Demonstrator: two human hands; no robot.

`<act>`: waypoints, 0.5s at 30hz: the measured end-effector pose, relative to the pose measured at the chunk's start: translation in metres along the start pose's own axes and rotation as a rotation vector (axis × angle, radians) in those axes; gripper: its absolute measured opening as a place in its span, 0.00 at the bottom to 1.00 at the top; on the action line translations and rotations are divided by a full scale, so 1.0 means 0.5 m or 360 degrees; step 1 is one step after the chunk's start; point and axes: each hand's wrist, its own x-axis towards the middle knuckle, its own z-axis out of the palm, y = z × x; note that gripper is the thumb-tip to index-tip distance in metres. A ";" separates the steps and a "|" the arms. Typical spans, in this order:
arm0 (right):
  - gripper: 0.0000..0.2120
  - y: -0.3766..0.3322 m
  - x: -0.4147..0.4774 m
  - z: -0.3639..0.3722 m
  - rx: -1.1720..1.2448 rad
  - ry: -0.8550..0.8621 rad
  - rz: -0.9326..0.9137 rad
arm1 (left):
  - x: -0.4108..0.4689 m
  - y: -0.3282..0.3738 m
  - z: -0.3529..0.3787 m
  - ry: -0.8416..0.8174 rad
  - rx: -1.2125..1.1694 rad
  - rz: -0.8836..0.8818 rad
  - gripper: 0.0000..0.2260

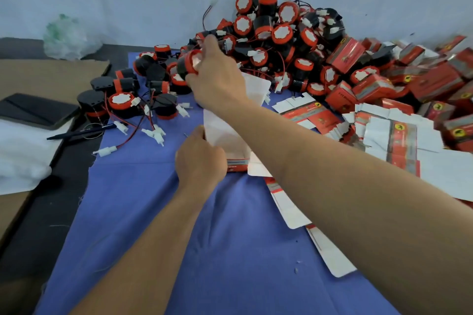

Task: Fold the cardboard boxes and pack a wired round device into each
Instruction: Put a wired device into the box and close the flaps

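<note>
A pale wall stands at the back, and a blue cloth (158, 212) lies over a dark tabletop (38, 225). A big pile of round devices (276, 33) leans against the wall. They are black with red rims and white tops. More of them lie spread on the cloth to the left, with red and black wires and small white plugs (156, 133).

The right hand (217, 77) reaches out over the near edge of the pile. Its grip is closed around one round device (189, 64), which is lifted a little above the others. Its red rim sticks out to the left of the fingers.

The left hand (201, 158) is nearer to the person. Its grip holds the left side of an open box (225, 135) that sits on the cloth. The box is white inside, with a red printed edge near the hand. The right arm crosses over part of it, and the held device is up past the box's far end, well apart from the left hand.

On the right are many closed red boxes (371, 84) in a heap. In front of them lie flat boxes (399, 135), white with red print. A few more flat ones (289, 212) lie on the cloth beside the right arm.

On the left are a black notebook (35, 110), a dark pen (79, 132), a brown sheet of cardboard (51, 77) and a crumpled plastic bag (69, 38) by the wall.
</note>
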 end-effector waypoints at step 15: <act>0.22 0.081 -0.282 -0.214 -0.0009 0.0035 0.0068 | -0.019 0.015 0.012 -0.0046 -0.0434 0.0240 0.08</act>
